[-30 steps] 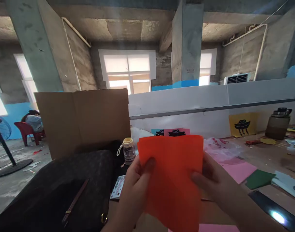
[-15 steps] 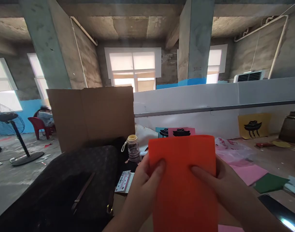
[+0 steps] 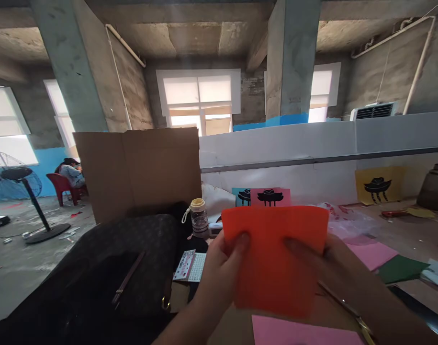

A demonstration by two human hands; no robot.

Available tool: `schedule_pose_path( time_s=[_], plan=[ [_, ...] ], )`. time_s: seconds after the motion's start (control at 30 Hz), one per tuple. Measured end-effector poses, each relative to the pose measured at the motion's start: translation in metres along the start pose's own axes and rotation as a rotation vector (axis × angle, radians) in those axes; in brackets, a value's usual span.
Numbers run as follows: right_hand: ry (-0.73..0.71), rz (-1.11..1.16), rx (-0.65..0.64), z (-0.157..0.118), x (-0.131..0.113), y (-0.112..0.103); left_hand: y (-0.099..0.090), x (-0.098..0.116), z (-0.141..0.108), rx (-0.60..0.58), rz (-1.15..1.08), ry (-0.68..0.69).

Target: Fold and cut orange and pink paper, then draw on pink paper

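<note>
A red-orange sheet of paper (image 3: 272, 278) is held up in front of me between both hands. My left hand (image 3: 222, 273) grips its left edge, with the thumb on the near face and the fingers behind. On the right edge, my right hand (image 3: 326, 261) holds it the same way, slightly blurred. Beneath the sheet, pink paper (image 3: 305, 331) lies on the table. A thin metal tool (image 3: 342, 302), perhaps scissors, shows partly under my right forearm.
A dark bag (image 3: 132, 258) fills the left, beside a lidded bottle (image 3: 199, 218) and a cardboard panel (image 3: 161, 172). Green paper (image 3: 401, 269), a plastic bag (image 3: 348, 220) and a dark phone-like object (image 3: 420, 309) lie right. A seated person (image 3: 71, 171) is far left.
The red-orange sheet's lower edge has come up into view and its top looks wider. More pink paper and the metal tool now show below. The view has shifted slightly.
</note>
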State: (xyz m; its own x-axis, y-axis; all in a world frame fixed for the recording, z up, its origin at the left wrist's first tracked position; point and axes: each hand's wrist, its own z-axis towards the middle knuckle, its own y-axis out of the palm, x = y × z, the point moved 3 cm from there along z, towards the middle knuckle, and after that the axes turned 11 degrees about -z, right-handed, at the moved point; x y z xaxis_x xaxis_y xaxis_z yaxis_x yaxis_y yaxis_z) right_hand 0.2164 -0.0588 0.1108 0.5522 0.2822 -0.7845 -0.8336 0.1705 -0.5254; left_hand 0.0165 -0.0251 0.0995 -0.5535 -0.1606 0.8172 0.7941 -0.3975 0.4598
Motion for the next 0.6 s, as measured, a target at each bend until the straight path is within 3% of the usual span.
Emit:
schedule_pose_path(
  time_s=[0.1,0.27,0.43,0.6],
  plan=[
    [-0.034,-0.025,-0.124,0.011,0.002,-0.014,0.001,-0.022,0.004,-0.026,0.07,0.064],
    [-0.032,-0.304,-0.114,0.021,0.016,-0.033,0.001,-0.068,0.005,0.008,0.047,-0.021],
    [-0.149,-0.536,0.064,0.014,0.013,-0.041,-0.003,-0.088,0.003,-0.001,0.08,-0.067],
    [-0.25,-0.801,0.204,0.0,-0.001,-0.038,-0.003,-0.084,0.0,-0.014,0.105,-0.067]
  ],
)
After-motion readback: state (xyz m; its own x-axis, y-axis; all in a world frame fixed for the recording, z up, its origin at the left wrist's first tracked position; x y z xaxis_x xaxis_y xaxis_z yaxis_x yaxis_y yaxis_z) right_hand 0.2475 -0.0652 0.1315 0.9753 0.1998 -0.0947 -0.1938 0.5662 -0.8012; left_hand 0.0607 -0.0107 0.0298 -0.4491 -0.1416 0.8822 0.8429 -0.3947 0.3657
